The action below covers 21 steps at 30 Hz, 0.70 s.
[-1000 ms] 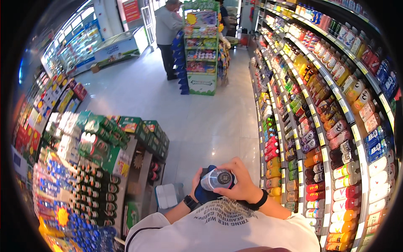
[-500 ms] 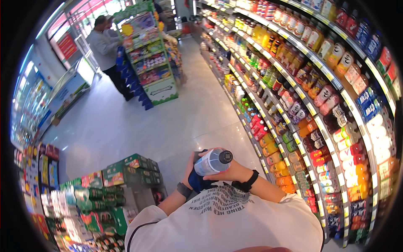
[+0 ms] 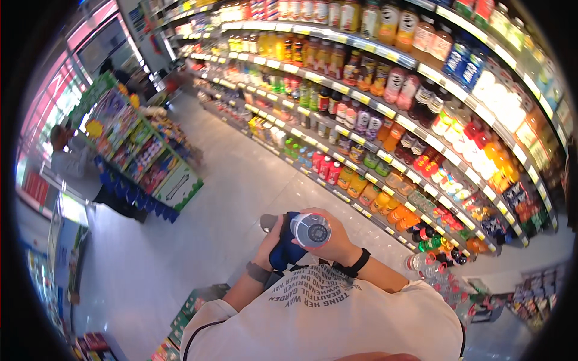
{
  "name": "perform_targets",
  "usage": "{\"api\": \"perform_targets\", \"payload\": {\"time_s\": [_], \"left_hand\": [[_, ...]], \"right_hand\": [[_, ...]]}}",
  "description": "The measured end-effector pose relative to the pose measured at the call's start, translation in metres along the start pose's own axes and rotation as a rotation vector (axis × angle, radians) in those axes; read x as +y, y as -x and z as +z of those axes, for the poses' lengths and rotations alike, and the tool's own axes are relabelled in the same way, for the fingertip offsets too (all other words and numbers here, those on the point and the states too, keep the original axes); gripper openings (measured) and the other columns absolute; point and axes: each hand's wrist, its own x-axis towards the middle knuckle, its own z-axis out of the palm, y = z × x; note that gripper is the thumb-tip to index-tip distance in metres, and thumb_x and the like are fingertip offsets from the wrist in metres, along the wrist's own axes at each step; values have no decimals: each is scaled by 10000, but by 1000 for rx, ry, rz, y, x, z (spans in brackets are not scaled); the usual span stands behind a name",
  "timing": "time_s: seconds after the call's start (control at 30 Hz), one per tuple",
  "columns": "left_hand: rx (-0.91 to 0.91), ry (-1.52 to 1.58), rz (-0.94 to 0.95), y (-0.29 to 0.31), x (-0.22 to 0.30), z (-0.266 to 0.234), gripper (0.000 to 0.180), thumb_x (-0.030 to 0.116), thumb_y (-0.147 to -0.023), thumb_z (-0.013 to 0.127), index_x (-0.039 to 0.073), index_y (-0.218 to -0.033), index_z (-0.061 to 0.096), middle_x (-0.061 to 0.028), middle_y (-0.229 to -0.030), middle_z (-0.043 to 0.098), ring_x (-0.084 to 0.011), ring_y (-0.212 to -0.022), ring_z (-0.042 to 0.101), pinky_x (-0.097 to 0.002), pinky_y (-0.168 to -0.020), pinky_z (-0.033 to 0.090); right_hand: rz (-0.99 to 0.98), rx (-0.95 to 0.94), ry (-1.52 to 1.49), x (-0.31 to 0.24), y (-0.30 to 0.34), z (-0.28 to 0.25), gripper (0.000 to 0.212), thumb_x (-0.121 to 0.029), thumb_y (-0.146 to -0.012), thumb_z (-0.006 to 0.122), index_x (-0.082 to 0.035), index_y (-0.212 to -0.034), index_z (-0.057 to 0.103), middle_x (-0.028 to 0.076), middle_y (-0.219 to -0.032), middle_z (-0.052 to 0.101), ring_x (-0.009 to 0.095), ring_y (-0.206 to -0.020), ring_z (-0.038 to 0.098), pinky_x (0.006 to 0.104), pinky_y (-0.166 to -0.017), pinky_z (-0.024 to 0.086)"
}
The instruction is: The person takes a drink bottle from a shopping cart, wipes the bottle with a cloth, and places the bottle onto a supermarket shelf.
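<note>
A clear bottle (image 3: pixel 312 230) with a dark round cap stands tilted toward me in front of my chest, cap end up. My right hand (image 3: pixel 338 236), a black band on its wrist, is closed around its side. To the left, my left hand (image 3: pixel 272 242) is held close to the bottle, a dark strap around its wrist. Its fingers are mostly hidden, so their grip does not show. Dark blue fabric (image 3: pixel 285 248) shows between the two hands; whether it is held or is clothing I cannot tell. Beyond the left hand is a small grey rounded thing (image 3: pixel 269 222).
Long drink shelves (image 3: pixel 367 120) packed with bottles run along the right. A green snack display stand (image 3: pixel 144 144) is at far left, with a person (image 3: pixel 78 165) beside it. Green cartons (image 3: pixel 195 307) are stacked at lower left; bottle packs (image 3: pixel 442 280) stand at right on the floor (image 3: pixel 229 174).
My view has swung right toward the drink shelves, and the display stand has shifted left. The bottle has tipped so its cap faces me more; my right hand still holds it.
</note>
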Motion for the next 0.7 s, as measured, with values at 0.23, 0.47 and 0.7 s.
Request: {"api": "perform_targets", "payload": {"time_s": [0.23,0.47,0.7], "left_hand": [[-139,8,-179,-44,5,27,528,465,-1029,368,61,-1356,460,-102,-1282,577,-194,-1137,595,-334,-962,511],[-123,-29,-209,-104,-16,59,487,494,-1014,392,80,-1210,556,-92,-1078,670,-190,-954,673,-324,-834,568],[-104,15,-226,-152,-33,97,476,460,-1018,413,49,-1217,550,-121,-1107,657,-215,-975,667,-343,-873,553]], "right_hand": [[-12,150,88,20,11,-37,630,-229,-654,869,-74,-1184,567,96,-1131,632,252,-1019,622,343,-894,501],[-265,200,340,22,6,-91,642,-187,-649,845,-42,-1203,554,139,-1178,611,306,-1054,608,374,-898,494],[-307,136,371,36,19,-163,561,-152,-697,772,-18,-1191,543,148,-1203,608,346,-1089,589,401,-915,482]]}}
